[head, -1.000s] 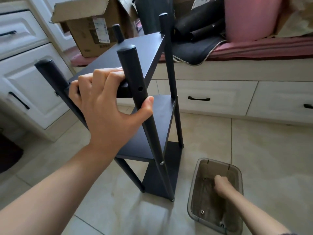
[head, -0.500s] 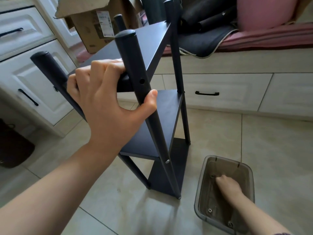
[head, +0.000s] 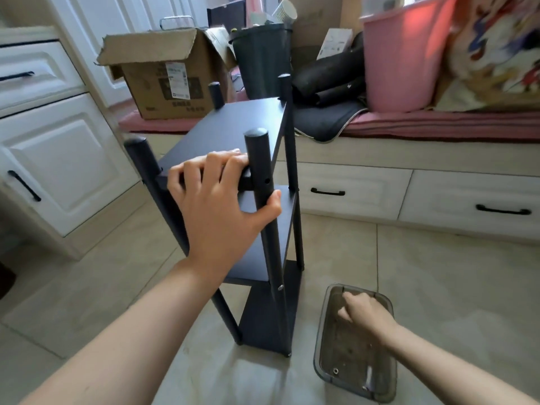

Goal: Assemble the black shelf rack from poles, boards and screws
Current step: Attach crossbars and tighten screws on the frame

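Looking like somebody's home, a lived-in room that's doubling as storage: white cabinets (head: 55, 159) with black handles are lining the left, a window bench with drawers (head: 409, 194) is wearing a red cushion (head: 438, 124), and a cardboard box (head: 163, 80), pink bin (head: 400, 59) and dark bin (head: 260, 59) are piling up on it, beige tile floor (head: 438, 273) underneath

The right hand (head: 363, 312) sat inside the clear plastic bin (head: 321, 340), its fingertips curled under and out of sight, so whether it pinched a screw could not be told. Small specks lay in the bin below that hand, too blurred to name. The left hand (head: 216, 206) covered the near edge of the top board (head: 230, 127) where it met the front pole (head: 258, 159). Both forearms were cut off by the bottom edge.
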{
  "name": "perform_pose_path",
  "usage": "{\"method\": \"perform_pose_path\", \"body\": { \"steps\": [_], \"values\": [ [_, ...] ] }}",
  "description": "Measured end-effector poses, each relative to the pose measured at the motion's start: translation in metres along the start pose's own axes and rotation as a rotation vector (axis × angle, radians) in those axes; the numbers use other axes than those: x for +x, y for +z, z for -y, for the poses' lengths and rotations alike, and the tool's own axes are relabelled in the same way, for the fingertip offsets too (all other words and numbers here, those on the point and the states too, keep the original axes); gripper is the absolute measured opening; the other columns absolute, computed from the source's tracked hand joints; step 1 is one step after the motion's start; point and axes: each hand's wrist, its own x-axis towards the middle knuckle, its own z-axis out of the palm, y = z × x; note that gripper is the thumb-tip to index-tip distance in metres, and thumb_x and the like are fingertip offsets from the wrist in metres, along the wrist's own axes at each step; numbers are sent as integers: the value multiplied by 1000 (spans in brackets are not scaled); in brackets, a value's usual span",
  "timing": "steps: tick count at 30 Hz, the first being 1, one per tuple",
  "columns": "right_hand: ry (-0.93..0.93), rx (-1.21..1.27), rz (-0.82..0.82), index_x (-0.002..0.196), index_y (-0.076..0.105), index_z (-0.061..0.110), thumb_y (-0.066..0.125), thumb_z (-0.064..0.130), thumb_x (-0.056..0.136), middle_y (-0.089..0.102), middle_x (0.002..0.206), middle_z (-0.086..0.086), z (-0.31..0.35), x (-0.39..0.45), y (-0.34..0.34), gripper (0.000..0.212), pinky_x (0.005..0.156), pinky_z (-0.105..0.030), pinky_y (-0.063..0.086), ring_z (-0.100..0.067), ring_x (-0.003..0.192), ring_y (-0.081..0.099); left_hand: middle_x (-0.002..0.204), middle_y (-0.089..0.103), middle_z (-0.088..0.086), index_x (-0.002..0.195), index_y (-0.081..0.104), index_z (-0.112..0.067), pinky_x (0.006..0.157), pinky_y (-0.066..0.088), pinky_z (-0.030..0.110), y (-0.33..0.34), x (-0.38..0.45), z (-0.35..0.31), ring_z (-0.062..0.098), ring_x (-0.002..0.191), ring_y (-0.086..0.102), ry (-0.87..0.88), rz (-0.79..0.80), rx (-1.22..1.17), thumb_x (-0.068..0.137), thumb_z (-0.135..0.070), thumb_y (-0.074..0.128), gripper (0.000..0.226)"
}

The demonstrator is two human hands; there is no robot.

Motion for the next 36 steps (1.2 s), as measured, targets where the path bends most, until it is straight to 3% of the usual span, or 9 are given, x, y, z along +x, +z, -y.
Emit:
{"method": "perform_pose_path", "body": {
  "steps": [2,4,8,13,17,21,25,30,36],
  "values": [
    [-20,177,-100,77,49,16,53,27,91,64,77,-2,14,-18,-31,19,58,-30,43,-19,71,62,111,65,-1,105,67,-22,98,31,44,-3,0,1,26,108,52,5,4,-9,80,-61,59,47],
    [-51,328,-188,67,50,23,60,27,91,60,65,7,34,-36,-70,26,50,-16,40,-4,59,56,113,65,0,109,67,-22,99,30,43,-6,0,1,25,109,51,18,4,-31,82,-63,58,50],
    [-141,513,-296,67,63,23,68,19,88,67,56,5,83,-66,-150,21,49,-7,40,4,51,59,120,66,1,118,68,-19,103,33,46,-14,1,1,27,118,56,16,77,-67,85,-67,55,59],
    [-221,794,-510,79,73,19,68,11,84,73,65,3,134,-95,-221,10,54,-12,46,-6,64,71,129,65,2,126,67,-18,108,34,54,-22,1,2,30,125,55,-11,199,-94,85,-72,48,71],
    [-253,1057,-672,84,73,17,70,11,83,75,72,0,159,-112,-236,6,72,-32,57,-12,75,74,134,63,2,130,65,-18,111,32,55,-29,4,1,30,130,52,-32,260,-122,84,-71,52,72],
    [-317,1259,-668,88,73,14,75,10,84,76,79,-4,165,-120,-224,6,80,-36,59,-18,82,75,138,60,3,133,62,-17,111,30,55,-30,2,8,30,132,51,13,280,-139,79,-68,64,74],
    [-378,1255,-686,87,74,14,78,10,81,77,79,-4,167,-118,-217,9,77,-27,59,-20,82,75,140,59,4,135,61,-17,110,29,54,-33,3,16,31,133,50,43,316,-162,78,-73,63,80],
    [-423,1253,-705,88,75,16,80,12,79,77,81,-4,167,-116,-212,11,79,-27,58,-20,84,75,144,56,3,141,56,-20,111,25,50,-37,3,18,30,136,46,49,354,-151,73,-55,81,80],
    [-453,1267,-656,90,74,10,79,8,80,77,82,-5,168,-114,-207,11,76,-22,57,-20,82,75,147,52,1,144,53,-21,114,22,49,-39,3,17,29,139,42,42,381,-148,72,-48,85,83]
  ]
}}
